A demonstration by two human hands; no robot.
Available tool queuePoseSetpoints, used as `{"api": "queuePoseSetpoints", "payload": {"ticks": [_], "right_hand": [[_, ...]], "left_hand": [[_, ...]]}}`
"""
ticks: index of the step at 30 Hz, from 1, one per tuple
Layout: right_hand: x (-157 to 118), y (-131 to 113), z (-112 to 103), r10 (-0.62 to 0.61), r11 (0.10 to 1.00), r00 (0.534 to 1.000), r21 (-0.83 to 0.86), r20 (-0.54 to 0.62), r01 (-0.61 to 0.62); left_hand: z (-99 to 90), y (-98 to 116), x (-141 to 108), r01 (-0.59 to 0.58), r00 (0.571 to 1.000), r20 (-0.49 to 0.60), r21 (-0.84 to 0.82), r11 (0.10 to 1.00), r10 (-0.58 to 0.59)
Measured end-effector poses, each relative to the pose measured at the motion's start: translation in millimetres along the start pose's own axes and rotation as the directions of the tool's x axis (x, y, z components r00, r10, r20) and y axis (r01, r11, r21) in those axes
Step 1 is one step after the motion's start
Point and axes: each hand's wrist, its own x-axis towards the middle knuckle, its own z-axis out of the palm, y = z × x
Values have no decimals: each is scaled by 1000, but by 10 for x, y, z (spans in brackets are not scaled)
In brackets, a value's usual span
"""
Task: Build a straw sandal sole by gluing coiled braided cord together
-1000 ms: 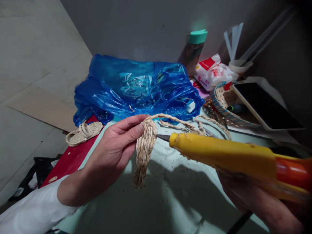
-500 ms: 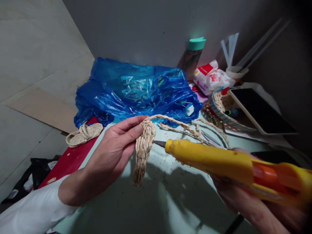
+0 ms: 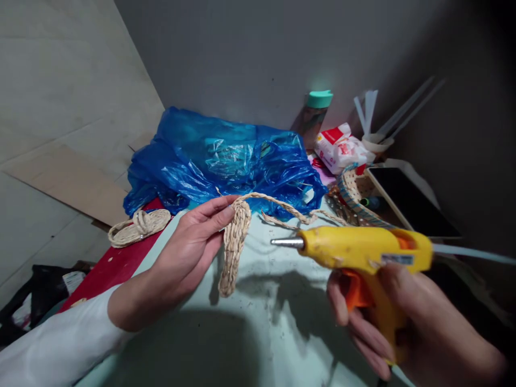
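Note:
My left hand (image 3: 193,242) pinches the upper end of a small sole-shaped piece of braided straw (image 3: 234,247), which hangs above the table. From its top a loose straw cord (image 3: 282,204) runs off to the right. My right hand (image 3: 403,312) grips a yellow hot glue gun (image 3: 363,247) with an orange trigger; a finger lies at the trigger. The gun's metal nozzle points left, apart from the straw piece, and a clear glue stick (image 3: 471,251) sticks out of its back. A small woven straw slipper (image 3: 141,227) rests at the table's left side.
A crumpled blue plastic bag (image 3: 193,156) lies at the back. Behind on the right stand a bottle with a green lid (image 3: 320,99), a wipes pack (image 3: 342,148) and a cup of glue sticks (image 3: 374,141). A tablet (image 3: 411,199) leans on a basket (image 3: 346,185).
The glue gun has pulled back from the straw piece's edge and turned, so its side now shows. My left hand stays pinched on the straw piece. The view has shifted slightly.

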Motion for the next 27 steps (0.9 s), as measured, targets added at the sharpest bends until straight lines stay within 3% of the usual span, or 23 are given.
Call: {"api": "queuePoseSetpoints", "payload": {"ticks": [1, 4, 11, 17, 23, 25, 27], "right_hand": [[27, -76, 74, -34, 999, 999, 31, 37, 33], [71, -145, 231, -42, 999, 998, 1, -52, 42], [147, 152, 356, 233, 972, 971, -32, -58, -235], [235, 363, 324, 303, 951, 949, -97, 89, -294], [164, 337, 424, 360, 926, 933, -123, 11, -356], [104, 289, 420, 363, 906, 930, -210, -61, -367], [21, 227, 364, 205, 846, 969, -473, -142, -248]], "left_hand": [[-12, 2, 22, -19, 1000, -16, 11, 1000, 19], [-46, 17, 94, -60, 996, -65, 26, 998, 62], [-100, 70, 150, -181, 983, 3, 30, 983, 181], [-46, 83, 40, -278, 961, 33, 99, 956, 276], [-16, 95, -141, -266, 964, 34, 219, 939, 265], [-16, 90, -175, -266, 964, 40, 234, 935, 264], [-14, 85, -202, -271, 962, 50, 259, 927, 267]]}}
